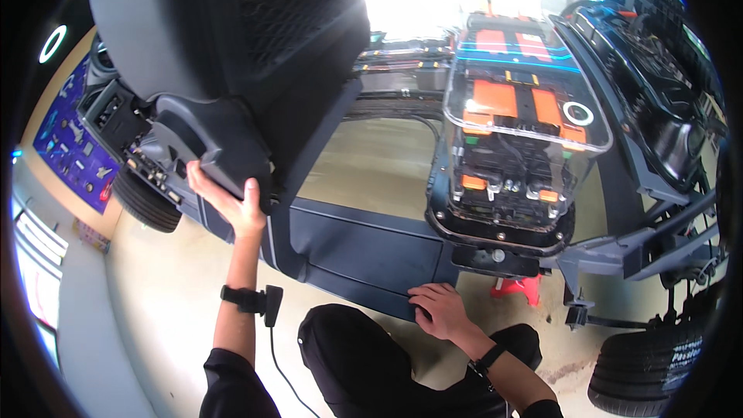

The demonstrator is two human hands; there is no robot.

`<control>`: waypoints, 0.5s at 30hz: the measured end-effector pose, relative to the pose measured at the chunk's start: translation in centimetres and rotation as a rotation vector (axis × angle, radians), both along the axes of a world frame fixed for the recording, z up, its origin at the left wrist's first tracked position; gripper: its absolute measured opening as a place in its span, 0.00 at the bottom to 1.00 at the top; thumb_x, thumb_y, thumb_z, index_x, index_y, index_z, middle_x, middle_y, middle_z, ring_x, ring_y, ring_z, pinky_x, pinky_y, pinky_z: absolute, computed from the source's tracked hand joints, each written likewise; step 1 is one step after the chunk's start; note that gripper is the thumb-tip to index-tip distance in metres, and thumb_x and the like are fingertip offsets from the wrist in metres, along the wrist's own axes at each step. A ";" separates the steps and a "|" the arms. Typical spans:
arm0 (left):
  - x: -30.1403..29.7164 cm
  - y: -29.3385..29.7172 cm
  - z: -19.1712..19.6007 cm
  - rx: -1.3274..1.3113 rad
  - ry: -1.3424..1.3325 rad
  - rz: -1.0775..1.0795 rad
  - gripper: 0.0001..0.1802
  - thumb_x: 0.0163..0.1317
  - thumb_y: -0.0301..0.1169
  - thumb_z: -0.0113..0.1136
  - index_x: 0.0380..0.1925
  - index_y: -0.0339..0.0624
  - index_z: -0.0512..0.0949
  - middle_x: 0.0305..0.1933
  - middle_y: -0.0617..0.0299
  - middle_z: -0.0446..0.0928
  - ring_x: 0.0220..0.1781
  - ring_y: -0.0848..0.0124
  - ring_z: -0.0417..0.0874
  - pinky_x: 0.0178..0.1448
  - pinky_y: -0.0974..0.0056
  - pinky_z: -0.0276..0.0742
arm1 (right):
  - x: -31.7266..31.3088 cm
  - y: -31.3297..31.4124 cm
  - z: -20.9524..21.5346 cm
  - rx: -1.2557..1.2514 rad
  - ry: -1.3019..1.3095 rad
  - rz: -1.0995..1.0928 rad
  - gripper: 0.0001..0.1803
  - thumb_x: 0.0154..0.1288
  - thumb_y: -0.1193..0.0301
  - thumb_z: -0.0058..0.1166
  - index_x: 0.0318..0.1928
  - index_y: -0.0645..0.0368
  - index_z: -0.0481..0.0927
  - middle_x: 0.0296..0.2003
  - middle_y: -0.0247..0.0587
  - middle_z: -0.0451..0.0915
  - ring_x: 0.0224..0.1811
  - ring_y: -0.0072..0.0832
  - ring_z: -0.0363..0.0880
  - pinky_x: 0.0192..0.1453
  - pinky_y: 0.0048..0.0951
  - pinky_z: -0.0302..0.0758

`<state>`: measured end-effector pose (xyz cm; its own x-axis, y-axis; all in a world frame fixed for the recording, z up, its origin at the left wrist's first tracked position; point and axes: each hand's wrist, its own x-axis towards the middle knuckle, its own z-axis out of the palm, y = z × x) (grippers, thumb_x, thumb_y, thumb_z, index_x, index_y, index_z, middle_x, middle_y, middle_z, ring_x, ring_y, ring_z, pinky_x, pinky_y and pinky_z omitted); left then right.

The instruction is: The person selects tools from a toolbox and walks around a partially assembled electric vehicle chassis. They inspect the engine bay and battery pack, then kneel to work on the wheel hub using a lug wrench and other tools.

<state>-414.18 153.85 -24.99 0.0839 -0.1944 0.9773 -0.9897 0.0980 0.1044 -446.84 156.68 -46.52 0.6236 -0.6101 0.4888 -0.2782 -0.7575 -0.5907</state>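
Observation:
A black car seat (302, 39) with a mesh-patterned face stands at the upper left. My left hand (236, 205) grips the lower edge of its dark plastic side trim (209, 135), thumb apart from the fingers. A strap with a small black device (271, 306) and a cable sits on my left wrist. My right hand (441, 311) rests on the outer edge of the dark grey sill panel (371, 248), fingers lying over it and holding nothing. Its palm side is hidden. A dark band circles my right wrist.
Right of the seat, a transparent cover (596, 135) encloses a battery pack with orange parts (494, 99). Tyres stand at the left (145, 201) and lower right (642, 371). A red stand (518, 289) is beneath the frame. Grey frame beams (611, 255) extend right.

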 end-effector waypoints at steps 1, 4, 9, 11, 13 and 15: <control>0.0 0.0 0.2 -0.006 0.004 -0.001 0.49 0.49 0.55 0.55 0.60 0.31 0.50 0.62 0.41 0.49 0.66 0.47 0.49 0.66 0.48 0.42 | 0.2 -0.1 -0.4 -0.009 -0.006 0.001 0.09 0.46 0.72 0.52 0.32 0.55 0.77 0.41 0.31 0.77 0.46 0.30 0.73 0.47 0.32 0.67; 0.2 -0.2 -0.2 -0.007 0.015 0.001 0.49 0.49 0.54 0.55 0.61 0.31 0.49 0.63 0.41 0.49 0.66 0.47 0.49 0.66 0.48 0.42 | 0.0 -0.2 -0.3 -0.011 -0.027 0.006 0.09 0.46 0.72 0.52 0.32 0.55 0.77 0.41 0.31 0.77 0.45 0.30 0.73 0.47 0.32 0.67; 0.4 -0.2 -0.4 -0.021 0.028 -0.024 0.50 0.47 0.55 0.56 0.61 0.31 0.50 0.63 0.41 0.49 0.66 0.47 0.49 0.66 0.48 0.42 | 0.0 -0.1 -0.3 -0.021 -0.023 -0.005 0.09 0.45 0.73 0.52 0.31 0.55 0.77 0.41 0.31 0.77 0.45 0.30 0.74 0.47 0.31 0.67; 0.3 -0.3 -0.4 -0.022 0.044 -0.024 0.50 0.46 0.56 0.56 0.60 0.31 0.51 0.63 0.40 0.49 0.66 0.47 0.49 0.66 0.48 0.42 | 0.0 0.0 -0.1 -0.017 -0.018 -0.016 0.08 0.45 0.73 0.52 0.31 0.55 0.76 0.41 0.31 0.77 0.45 0.30 0.74 0.47 0.31 0.67; 0.4 -0.2 -0.5 -0.020 0.051 -0.016 0.51 0.45 0.57 0.57 0.60 0.31 0.52 0.62 0.40 0.49 0.65 0.47 0.49 0.66 0.48 0.41 | 0.1 0.2 0.0 -0.007 -0.024 -0.024 0.08 0.45 0.73 0.52 0.30 0.55 0.76 0.41 0.30 0.77 0.45 0.30 0.74 0.47 0.31 0.67; 0.4 -0.3 -0.4 -0.022 0.052 -0.011 0.52 0.44 0.59 0.56 0.59 0.31 0.52 0.62 0.40 0.50 0.65 0.47 0.49 0.66 0.48 0.42 | 0.1 0.3 0.2 -0.016 -0.030 -0.040 0.08 0.45 0.73 0.52 0.30 0.55 0.76 0.41 0.30 0.77 0.45 0.29 0.74 0.48 0.32 0.67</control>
